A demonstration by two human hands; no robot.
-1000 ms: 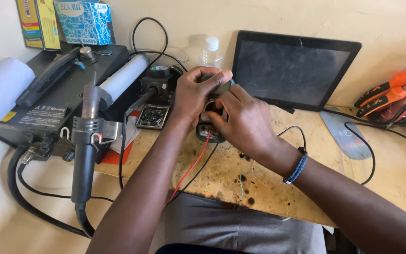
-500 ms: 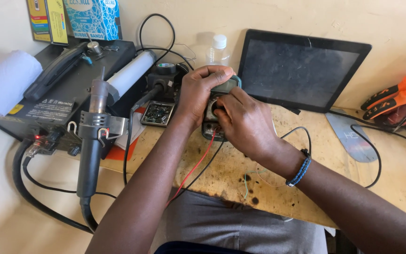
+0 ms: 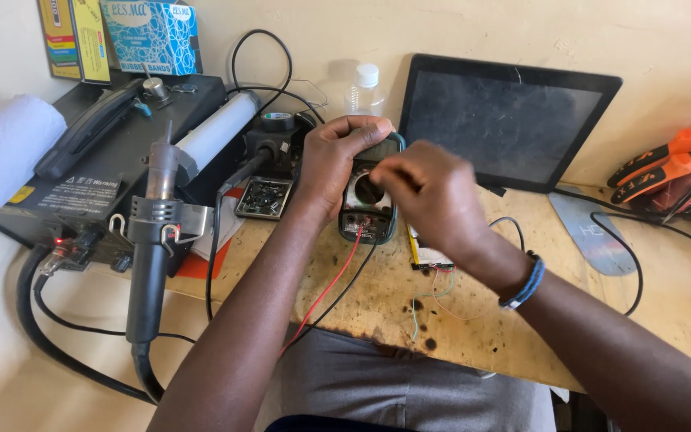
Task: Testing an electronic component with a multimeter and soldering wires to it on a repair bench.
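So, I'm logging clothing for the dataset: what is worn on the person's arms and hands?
Both forearms are bare, with no sleeves or gloves. The right wrist carries a blue and black wristband. The left hand and right hand show no rings.

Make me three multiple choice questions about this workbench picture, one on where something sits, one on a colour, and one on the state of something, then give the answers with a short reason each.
1. Where does the tablet stand?
A. Flat under the multimeter
B. Leaning against the wall behind the hands
C. On the black station at the left

2. What colours are the two leads running down from the multimeter?
A. Red and black
B. Blue and white
C. Both yellow

3. What is the state of the tablet's screen?
A. Showing a bright picture
B. Dark
C. Covered by a cloth

Answers: 1 B, it is propped upright at the wall. 2 A, a red lead and a black lead hang over the table edge. 3 B, the screen shows no image. The left hand grips the meter; the right hand is over its dial.
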